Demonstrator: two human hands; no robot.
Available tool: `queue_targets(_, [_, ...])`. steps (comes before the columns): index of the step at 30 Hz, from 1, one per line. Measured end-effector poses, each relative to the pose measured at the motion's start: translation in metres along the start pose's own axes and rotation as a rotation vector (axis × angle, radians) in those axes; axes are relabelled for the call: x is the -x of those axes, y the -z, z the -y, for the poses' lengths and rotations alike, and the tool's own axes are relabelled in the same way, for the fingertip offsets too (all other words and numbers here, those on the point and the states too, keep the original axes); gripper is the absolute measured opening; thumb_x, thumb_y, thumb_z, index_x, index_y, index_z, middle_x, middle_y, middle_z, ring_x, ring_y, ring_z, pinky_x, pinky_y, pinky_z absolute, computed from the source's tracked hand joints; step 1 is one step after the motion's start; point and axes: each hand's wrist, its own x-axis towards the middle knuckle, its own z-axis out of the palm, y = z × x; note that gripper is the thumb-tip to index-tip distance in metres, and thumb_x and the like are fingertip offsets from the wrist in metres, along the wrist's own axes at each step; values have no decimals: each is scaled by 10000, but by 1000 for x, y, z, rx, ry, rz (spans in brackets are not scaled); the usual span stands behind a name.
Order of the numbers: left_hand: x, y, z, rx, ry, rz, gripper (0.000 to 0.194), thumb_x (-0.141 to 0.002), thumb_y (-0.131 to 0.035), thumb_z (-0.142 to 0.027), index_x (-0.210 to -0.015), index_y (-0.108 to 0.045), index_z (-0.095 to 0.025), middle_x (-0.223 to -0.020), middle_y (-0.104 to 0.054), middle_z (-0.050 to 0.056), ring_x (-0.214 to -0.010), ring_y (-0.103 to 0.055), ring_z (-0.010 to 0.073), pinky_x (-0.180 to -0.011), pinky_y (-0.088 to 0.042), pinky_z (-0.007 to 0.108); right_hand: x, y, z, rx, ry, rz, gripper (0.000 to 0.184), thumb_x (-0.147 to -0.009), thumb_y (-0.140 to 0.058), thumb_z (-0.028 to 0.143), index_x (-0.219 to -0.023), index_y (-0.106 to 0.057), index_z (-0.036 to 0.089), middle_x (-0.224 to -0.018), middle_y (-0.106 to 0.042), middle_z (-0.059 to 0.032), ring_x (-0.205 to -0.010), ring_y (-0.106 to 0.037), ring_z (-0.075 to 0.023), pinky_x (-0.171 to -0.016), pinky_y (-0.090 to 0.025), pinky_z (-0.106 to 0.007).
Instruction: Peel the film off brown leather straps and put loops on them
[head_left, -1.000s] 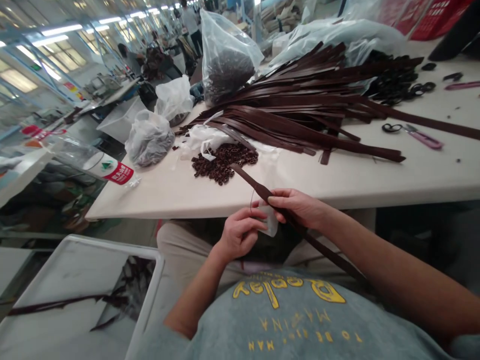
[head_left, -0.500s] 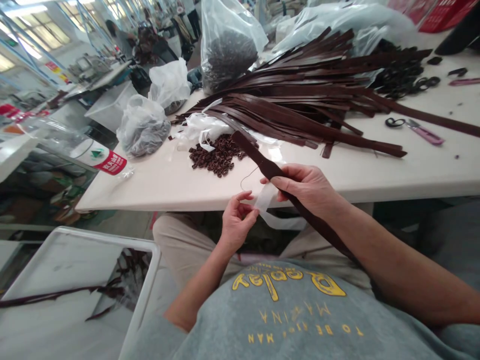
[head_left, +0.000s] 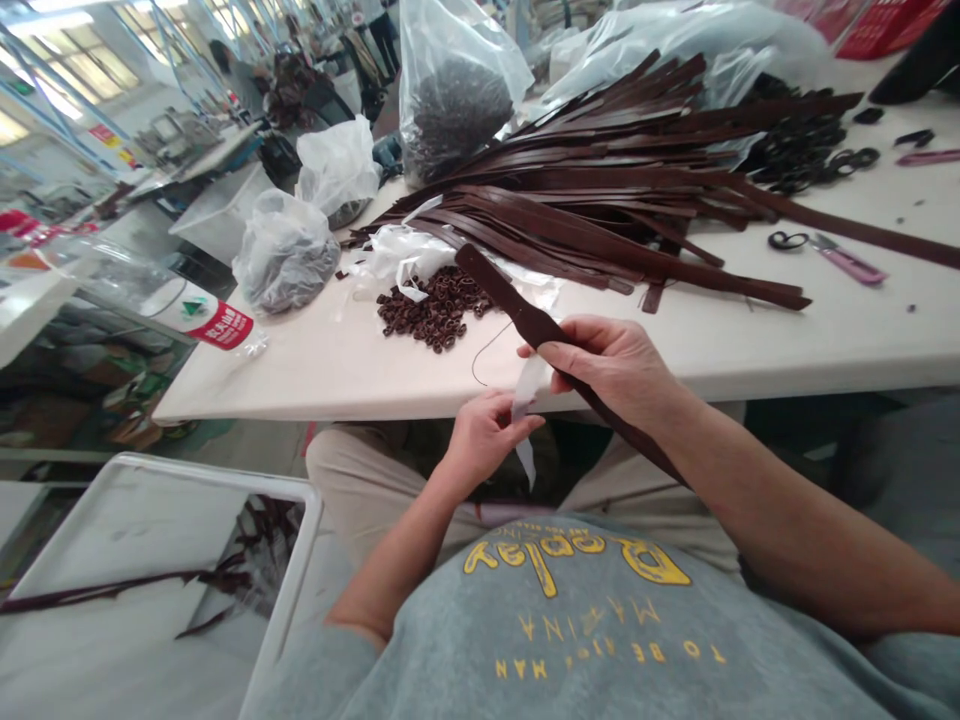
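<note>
My right hand (head_left: 611, 365) is closed round a dark brown leather strap (head_left: 517, 305), thumb on top, near the table's front edge. The strap's wide end points up and left; its other end runs back under my right forearm. A thin dark thread (head_left: 484, 350) hangs in a curve from the strap. Just below, my left hand (head_left: 484, 435) pinches a strip of white backing paper (head_left: 529, 385), whose upper end reaches the underside of the strap by my right fingers. Its loose lower end dangles below my left thumb.
Small brown loops (head_left: 431, 310) lie heaped beyond my hands, beside crumpled white strips (head_left: 405, 255). A big pile of brown straps (head_left: 600, 200) spreads behind. Pink-handled snips (head_left: 847, 262) lie right. Plastic bags (head_left: 285, 255), a bottle (head_left: 187, 310) and a white bin (head_left: 307, 490) stand left.
My left hand has shifted slightly right and down with the white paper strip, whose loose end now hangs down instead of trailing right. The strap has moved slightly up and left.
</note>
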Motion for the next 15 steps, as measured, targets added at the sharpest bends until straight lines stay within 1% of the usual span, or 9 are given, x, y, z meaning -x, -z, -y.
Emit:
queue_targets(1, [1,-5,0,38,22,18,165,-796,-729,-325,-894,-782,-203,-815,-710,37,-722,-611,148,-663,-475,251,-1,0,1,7,11,-14,197,-775,-754,358,-839,-759,171,-796,-743,-22,-476,-540,-56,-421,-413,-186])
queue_targets(3, [5,-10,3,190,116,64,206,-834,-681,-363,-891,-781,-193,-766,-710,31,-667,-602,131,-640,-472,244,-4,3,1,36,26,-54,175,-790,-743,330,-848,-765,166,-790,-739,-20,-475,-536,-52,-424,-418,-184])
queue_targets(6, [17,-9,7,466,272,170,347,-844,-658,-464,-1034,-743,-185,-745,-703,20,-572,-583,96,-566,-466,215,-10,11,-3,46,41,-131,120,-799,-743,279,-827,-763,164,-784,-737,-17,-469,-529,-49,-427,-435,-183])
queue_targets(8, [26,-7,10,588,325,200,388,-844,-660,-484,-1088,-699,-184,-761,-708,19,-567,-603,90,-563,-482,202,-15,17,-9,31,42,-180,87,-800,-748,256,-807,-756,169,-788,-739,-16,-465,-532,-50,-421,-440,-181])
queue_targets(10, [34,-7,13,658,363,209,380,-843,-668,-484,-1075,-662,-183,-781,-715,22,-598,-638,99,-591,-508,205,-19,20,-16,18,39,-213,67,-805,-750,242,-801,-747,175,-801,-745,-15,-460,-537,-51,-408,-433,-178])
queue_targets(12, [39,-7,15,682,399,231,368,-834,-680,-487,-1031,-630,-180,-812,-721,31,-651,-671,119,-645,-538,230,-21,21,-21,8,39,-226,52,-811,-748,228,-800,-739,178,-817,-750,-14,-457,-542,-51,-401,-426,-175])
queue_targets(15, [41,-3,18,611,443,329,362,-818,-690,-494,-955,-622,-165,-826,-724,51,-707,-688,149,-687,-548,268,-22,19,-24,13,56,-231,39,-827,-735,214,-809,-735,179,-846,-756,-14,-463,-549,-47,-410,-433,-170])
